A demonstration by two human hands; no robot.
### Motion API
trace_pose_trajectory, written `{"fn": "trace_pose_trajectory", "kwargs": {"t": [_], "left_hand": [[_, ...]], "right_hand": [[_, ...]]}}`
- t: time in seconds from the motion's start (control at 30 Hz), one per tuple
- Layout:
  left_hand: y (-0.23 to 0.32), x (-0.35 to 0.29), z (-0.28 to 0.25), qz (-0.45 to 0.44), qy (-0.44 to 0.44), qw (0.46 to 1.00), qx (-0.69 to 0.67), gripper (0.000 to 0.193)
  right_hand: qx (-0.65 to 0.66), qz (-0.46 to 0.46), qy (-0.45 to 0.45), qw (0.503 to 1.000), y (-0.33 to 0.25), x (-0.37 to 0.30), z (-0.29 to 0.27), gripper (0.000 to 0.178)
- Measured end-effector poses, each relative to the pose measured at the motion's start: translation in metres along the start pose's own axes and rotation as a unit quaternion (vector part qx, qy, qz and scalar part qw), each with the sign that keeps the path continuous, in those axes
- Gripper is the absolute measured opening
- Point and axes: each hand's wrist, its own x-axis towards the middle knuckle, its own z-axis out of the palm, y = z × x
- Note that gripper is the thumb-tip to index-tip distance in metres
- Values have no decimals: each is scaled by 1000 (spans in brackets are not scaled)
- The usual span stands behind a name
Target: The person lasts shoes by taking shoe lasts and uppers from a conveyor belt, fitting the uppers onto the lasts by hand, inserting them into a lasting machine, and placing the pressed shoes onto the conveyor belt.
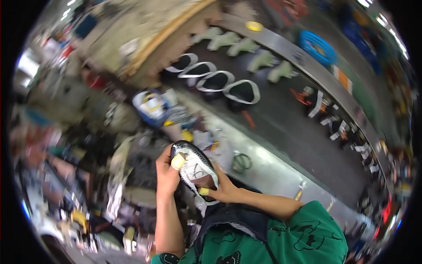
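Note:
Both hands hold a shoe upper (196, 172), its underside up: a pale bottom with dark marks and a black stitched-looking edge. My left hand (167, 174) is closed round its far left side, and the thumb, wrapped in a yellow cover, presses on the pale bottom. At the near right side my right hand (225, 188) grips the edge, with its yellow-covered thumb lying across the near end. The fingers under the upper are hidden. A whitish flap hangs below its near end.
Beyond my hands a dark conveyor belt (281, 119) runs diagonally, edged by a metal rail (263, 154). On it are several white-rimmed shoe soles (242, 92), pale green shoe lasts (280, 71) and dark shoe parts (338, 127). A blue ring-shaped basket (303, 40) stands beyond. Blurred clutter fills the left.

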Motion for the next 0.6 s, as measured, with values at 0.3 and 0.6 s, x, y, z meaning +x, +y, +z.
{"fn": "trace_pose_trajectory", "kwargs": {"t": [0.3,0.6], "left_hand": [[-151,166,274,-3,-201,975,98,40],[-232,291,457,45,-297,946,122,30]], "right_hand": [[-220,169,460,843,60,-78,-193,49],[-113,213,490,838,101,-17,-301,31]]}}
